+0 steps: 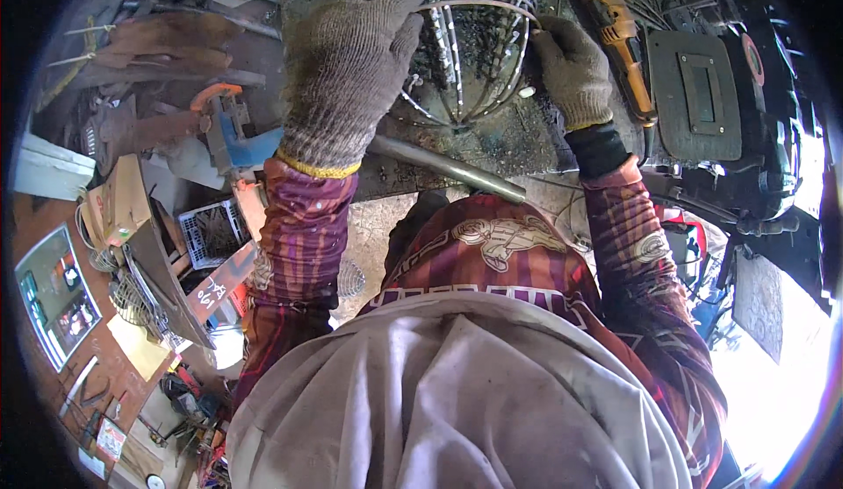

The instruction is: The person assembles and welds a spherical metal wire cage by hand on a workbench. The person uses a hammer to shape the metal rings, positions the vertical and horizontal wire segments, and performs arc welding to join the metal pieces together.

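Two gloved hands bring a curved rod across a ribbed metal frame at the far part of a cluttered tabletop. The left grip is closed, fingers and thumb curled on the rod's left end; the right grip is nearly closed too, pinching the opposite end with its fingertips. The frame lies between the hands, its ribs fanning away from a joint on the near side, dark grit scattered beneath.

The thin rod is the likeliest trouble: it looks springy, and uneven pressure from either hand could twist it out of line or flick an end loose from the right hand's slighter hold. Thick knit gloves could blunt the feel for a slip or snag on the rough ribs. Loose grit could let the frame skid under a sideways push.

Nearer the body, a metal tube lies slantwise along the tabletop's edge, one end appearing to jut past it; a brushed forearm or a lean forward could roll it off. To the right, an orange power tool rests near the right hand, where a swinging elbow or tugged cord could shift it.
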A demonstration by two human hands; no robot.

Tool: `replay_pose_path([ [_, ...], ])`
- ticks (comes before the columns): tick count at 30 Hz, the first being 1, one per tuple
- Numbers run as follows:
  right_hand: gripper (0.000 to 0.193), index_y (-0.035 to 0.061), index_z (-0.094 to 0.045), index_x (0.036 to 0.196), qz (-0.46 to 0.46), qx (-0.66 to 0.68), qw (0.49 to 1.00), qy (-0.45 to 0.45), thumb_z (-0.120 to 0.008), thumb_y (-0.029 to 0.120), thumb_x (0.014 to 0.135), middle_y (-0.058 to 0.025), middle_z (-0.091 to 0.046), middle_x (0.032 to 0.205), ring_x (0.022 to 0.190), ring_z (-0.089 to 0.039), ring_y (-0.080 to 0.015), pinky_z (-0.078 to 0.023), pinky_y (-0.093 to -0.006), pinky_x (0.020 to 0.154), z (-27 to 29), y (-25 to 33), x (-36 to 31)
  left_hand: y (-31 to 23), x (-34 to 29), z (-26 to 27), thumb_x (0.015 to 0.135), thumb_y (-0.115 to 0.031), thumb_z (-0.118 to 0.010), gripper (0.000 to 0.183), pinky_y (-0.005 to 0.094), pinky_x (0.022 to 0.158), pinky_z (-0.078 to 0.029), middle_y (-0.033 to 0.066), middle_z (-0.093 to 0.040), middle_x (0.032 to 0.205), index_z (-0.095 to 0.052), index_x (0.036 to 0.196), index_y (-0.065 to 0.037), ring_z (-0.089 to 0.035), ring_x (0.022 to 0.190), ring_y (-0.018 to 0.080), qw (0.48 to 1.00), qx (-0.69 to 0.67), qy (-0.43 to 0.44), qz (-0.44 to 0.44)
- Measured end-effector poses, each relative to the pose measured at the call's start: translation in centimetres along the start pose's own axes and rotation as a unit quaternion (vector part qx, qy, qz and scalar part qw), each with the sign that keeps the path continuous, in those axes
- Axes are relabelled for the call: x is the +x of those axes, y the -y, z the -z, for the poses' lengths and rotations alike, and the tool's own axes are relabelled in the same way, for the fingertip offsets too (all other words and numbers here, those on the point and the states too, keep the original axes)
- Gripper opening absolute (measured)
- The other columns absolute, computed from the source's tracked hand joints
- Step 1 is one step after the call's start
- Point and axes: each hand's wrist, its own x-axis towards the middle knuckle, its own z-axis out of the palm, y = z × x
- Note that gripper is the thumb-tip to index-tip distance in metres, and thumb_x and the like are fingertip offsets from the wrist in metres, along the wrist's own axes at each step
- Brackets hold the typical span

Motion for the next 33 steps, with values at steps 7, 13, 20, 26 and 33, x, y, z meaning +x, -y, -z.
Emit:
replay_pose_path([
  [7,0.025,0.0103,-0.073,0.108,0.051,-0.061,0.997,-0.021,-0.068,0.03,0.094,-0.0141,-0.074,0.1,0.095,-0.071,-0.0333,-0.055,-0.039,0.081,0.2,-0.7,0.0,0.2,0.0,-0.8,0.09,-0.02,-0.072,0.02,0.0406,0.082,-0.057,0.0139,-0.074,0.104,-0.075,0.108,-0.012,-0.072,0.094,0.0333,0.999,0.033,0.016,0.0],
  [13,0.027,0.0101,-0.073,0.11,0.048,-0.039,0.998,-0.009,-0.068,0.031,0.094,-0.0143,-0.074,0.1,0.095,-0.071,-0.0338,-0.056,-0.0395,0.081,0.4,-0.5,0.0,0.3,-0.1,-0.9,0.088,-0.021,-0.074,0.021,0.04,0.082,-0.058,0.0132,-0.074,0.104,-0.076,0.108,-0.013,-0.072,0.095,0.0323,0.999,0.035,0.019,-0.001],
  [20,0.03,0.0093,-0.072,0.114,0.061,-0.042,0.997,0.016,-0.068,0.032,0.094,-0.0161,-0.074,0.097,0.093,-0.072,-0.0344,-0.056,-0.0395,0.081,1.0,-0.9,0.1,0.4,0.0,-1.0,0.087,-0.021,-0.076,0.021,0.04,0.082,-0.058,0.0124,-0.074,0.104,-0.077,0.107,-0.014,-0.072,0.095,0.0317,0.999,0.037,0.026,0.0],
  [26,0.029,0.0097,-0.073,0.114,0.054,-0.014,0.998,0.037,-0.067,0.032,0.095,-0.0152,-0.074,0.094,0.086,-0.072,-0.0312,-0.056,-0.039,0.079,1.4,-0.9,0.2,0.0,0.2,-0.7,0.088,-0.02,-0.075,0.021,0.0396,0.084,-0.057,0.012,-0.074,0.104,-0.077,0.107,-0.013,-0.072,0.096,0.0305,0.999,0.025,0.038,0.013],
  [33,0.028,0.0121,-0.073,0.114,0.061,-0.079,0.995,0.027,-0.065,0.032,0.096,-0.0143,-0.074,0.091,0.085,-0.072,-0.0301,-0.056,-0.0385,0.077,1.5,-0.4,0.3,0.3,0.0,-1.0,0.088,-0.019,-0.075,0.02,0.0394,0.084,-0.057,0.0108,-0.075,0.104,-0.077,0.108,-0.014,-0.072,0.096,0.0301,0.998,0.046,0.033,0.003],
])
